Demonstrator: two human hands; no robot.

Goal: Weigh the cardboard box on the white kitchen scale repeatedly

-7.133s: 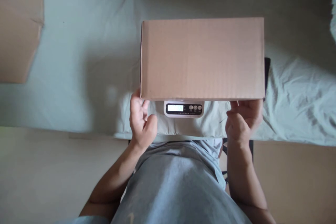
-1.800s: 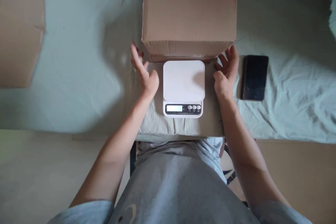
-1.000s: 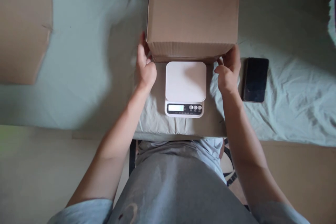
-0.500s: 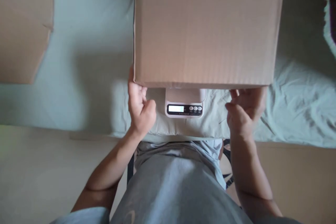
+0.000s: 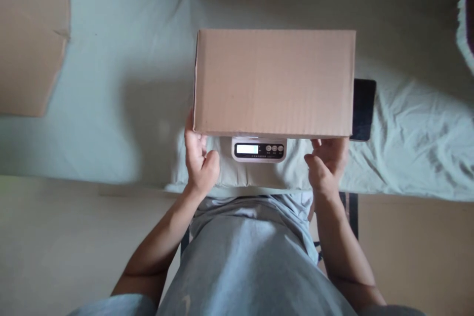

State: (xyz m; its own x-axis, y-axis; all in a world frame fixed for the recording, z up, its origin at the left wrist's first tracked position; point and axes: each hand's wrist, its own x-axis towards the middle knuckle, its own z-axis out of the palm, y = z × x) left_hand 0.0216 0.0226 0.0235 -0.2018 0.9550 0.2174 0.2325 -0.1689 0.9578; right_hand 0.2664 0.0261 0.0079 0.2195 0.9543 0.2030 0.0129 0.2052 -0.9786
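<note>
"Is that left hand (image 5: 200,163) gripping?"

"Can't tell: its fingers bend round the near left corner of the cardboard carton (image 5: 274,81), tips hidden, thumb apart. Same with the right hand (image 5: 329,164), fingers under the near edge."

"And the carton itself?"

"Oblong, matt brown, faintly ribbed, over the white plastic digital scale (image 5: 259,159); I can't see whether they touch. The scale's dark button panel (image 5: 263,149) pokes out nearside."

"Room around it?"

"Tight on the right, where it hides part of a flat black smartphone (image 5: 365,108); leftward, pale green cloth (image 5: 99,59) runs broadly to a brown cardboard sheet (image 5: 29,39)."
</note>
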